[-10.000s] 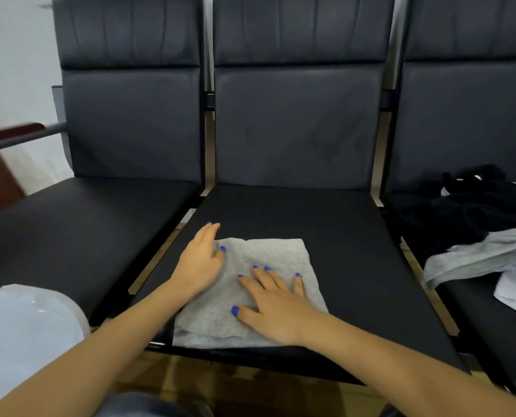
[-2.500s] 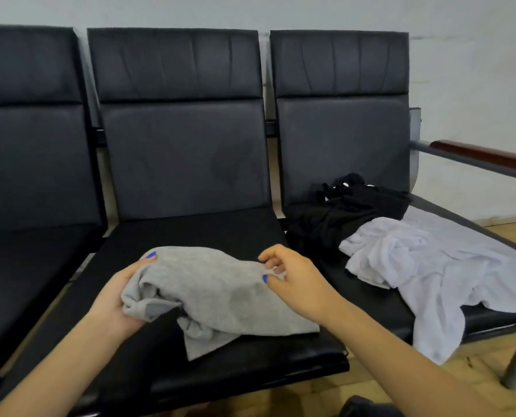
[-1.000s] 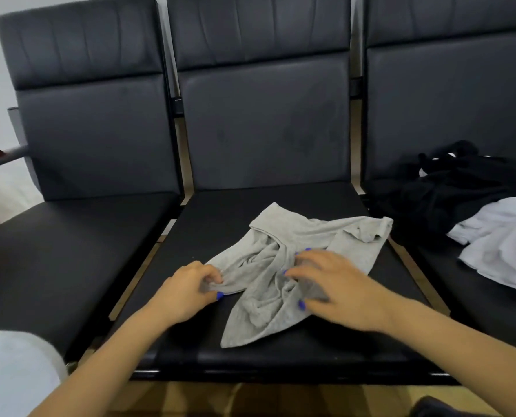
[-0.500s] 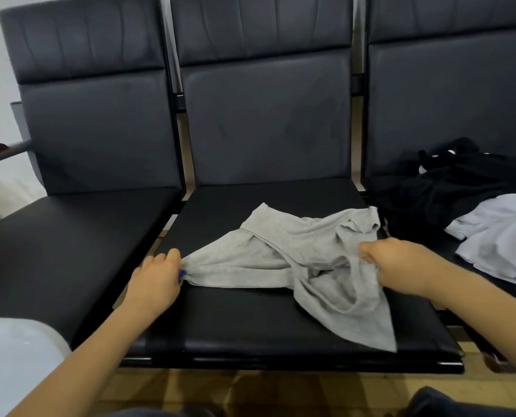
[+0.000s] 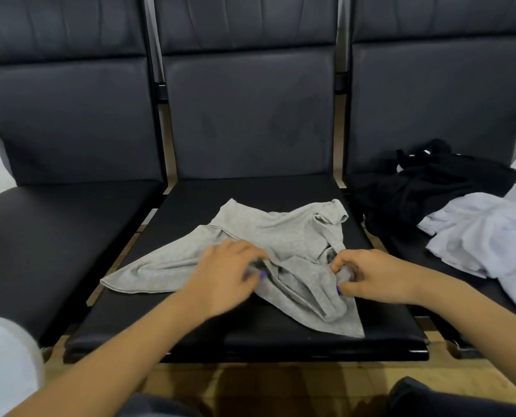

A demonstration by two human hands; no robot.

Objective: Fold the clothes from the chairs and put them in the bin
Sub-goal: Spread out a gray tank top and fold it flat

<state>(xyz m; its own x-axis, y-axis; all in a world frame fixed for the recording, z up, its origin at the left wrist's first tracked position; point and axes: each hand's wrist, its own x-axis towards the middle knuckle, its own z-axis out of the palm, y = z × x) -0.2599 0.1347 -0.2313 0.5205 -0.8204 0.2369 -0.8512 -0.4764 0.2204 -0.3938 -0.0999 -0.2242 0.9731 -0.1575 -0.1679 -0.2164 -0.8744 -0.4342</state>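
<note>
Grey garment (image 5: pixel 259 254) spread, rumpled, on middle chair seat (image 5: pixel 250 338). Left hand (image 5: pixel 225 273) now at garment's middle, fingers curled into fold; half a second ago it pinched far left corner. Right hand (image 5: pixel 368 276) grips bunched cloth near right edge, much as before. Judgement: still flattening, first fold not begun. Black garment (image 5: pixel 425 188) and white garment (image 5: pixel 491 236) right of middle chair, unfolded. White bin (image 5: pixel 6 365) left of it. No readable writing.

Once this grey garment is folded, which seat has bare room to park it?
The left seat is bare. The right seat is crowded by the black garment and white garment. The grey garment covers most of the middle seat.
</note>
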